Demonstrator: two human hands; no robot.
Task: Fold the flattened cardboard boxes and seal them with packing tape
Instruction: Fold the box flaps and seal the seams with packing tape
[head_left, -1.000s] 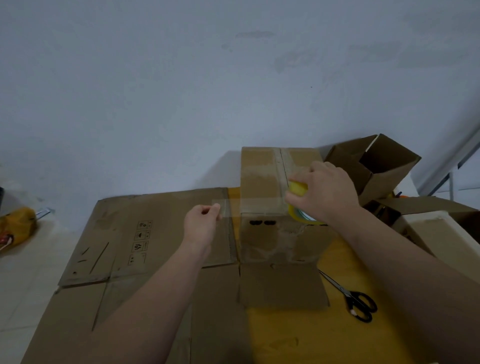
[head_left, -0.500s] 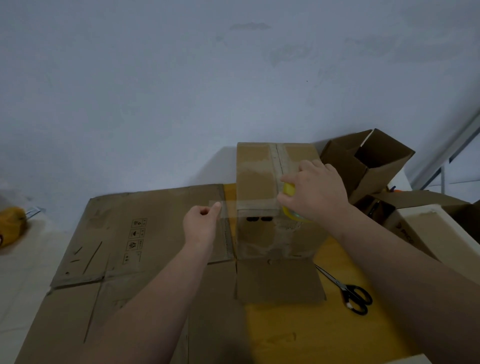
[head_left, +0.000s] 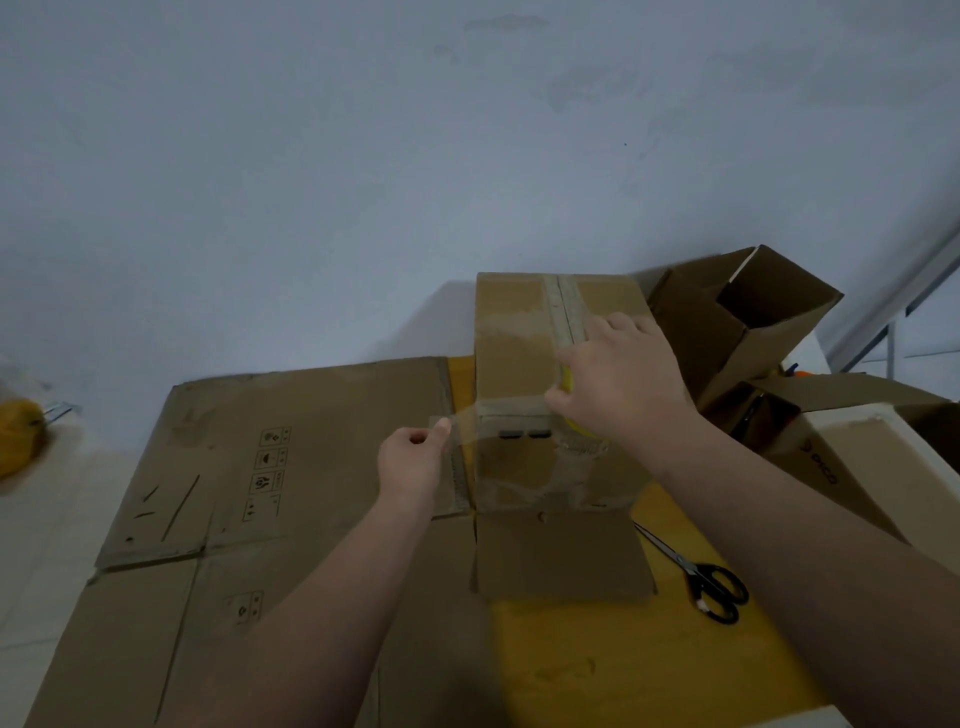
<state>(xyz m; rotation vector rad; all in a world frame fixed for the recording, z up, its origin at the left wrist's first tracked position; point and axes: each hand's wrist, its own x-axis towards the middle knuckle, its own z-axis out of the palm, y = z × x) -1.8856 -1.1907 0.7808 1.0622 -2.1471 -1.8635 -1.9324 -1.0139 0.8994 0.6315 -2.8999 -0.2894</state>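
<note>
Standing on the yellow table (head_left: 571, 670) against the pale wall (head_left: 363, 182), the cardboard box (head_left: 511, 343) has its top closed, with a line of tape down the middle seam. One flap (head_left: 561, 558) at its near bottom edge lies flat on the tabletop toward the person. The right hand (head_left: 626, 387) rests at the box's top near edge, fingers curled round a yellow tape roll (head_left: 567, 378), of which only slivers show past the fingers and palm. From the roll a clear strip of tape (head_left: 498, 409) stretches leftward along the upper front edge of the box and out past its left corner. The left hand (head_left: 410, 462) hovers just left of the box and pinches the free end of that strip between thumb and forefinger, the other fingers folded in. Sheets of flattened cardboard (head_left: 291, 452) cover the left part of the table, just beside the box. Black-handled scissors (head_left: 709, 584) lie on the table right of the flap, near the right forearm. Behind the right hand an open box (head_left: 727, 332) sits tilted, and a white carton (head_left: 878, 467) lies near the right edge. A yellow object (head_left: 18, 439) at far left is too blurred to identify.
</note>
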